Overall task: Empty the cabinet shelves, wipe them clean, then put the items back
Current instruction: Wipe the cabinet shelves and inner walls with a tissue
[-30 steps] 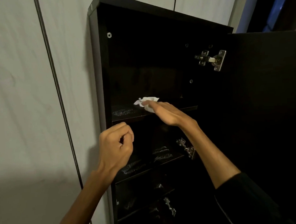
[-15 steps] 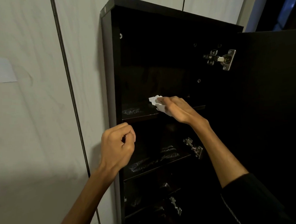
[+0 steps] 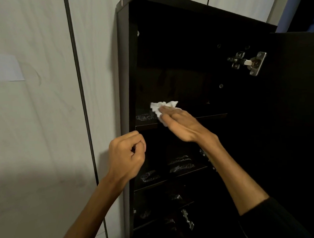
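While the tall black wooden cabinet [image 3: 128, 84] stands with its door open, here is what shows:

Right hand: the right hand [image 3: 181, 126] lies flat, fingers straight, and presses a crumpled white paper tissue [image 3: 159, 108] down on the top black shelf [image 3: 211, 116]. Its grip is not closed round the tissue; the fingers just push on it.

Tissue: it sits on the left half of the top shelf, and part of it sticks out past the fingertips.

Left hand: the left hand [image 3: 127, 155] is curled into a loose fist in front of the cabinet's left edge, below the top shelf. Its grip looks closed with nothing seen in it.

Shelf marks: shiny wet-looking smears [image 3: 145, 117] show on the top shelf just left of the tissue. More smears [image 3: 180, 162] show on the second shelf [image 3: 172, 178] down.

Door: the open black door [image 3: 295, 114] is on the right, with a silver metal hinge [image 3: 246, 62] near its top.

Wall: a pale wall panel [image 3: 37, 123] with a thin dark line [image 3: 81, 103] stands left of the cabinet.

Sleeve: a black sleeve [image 3: 272, 221] covers the right arm near the bottom corner.
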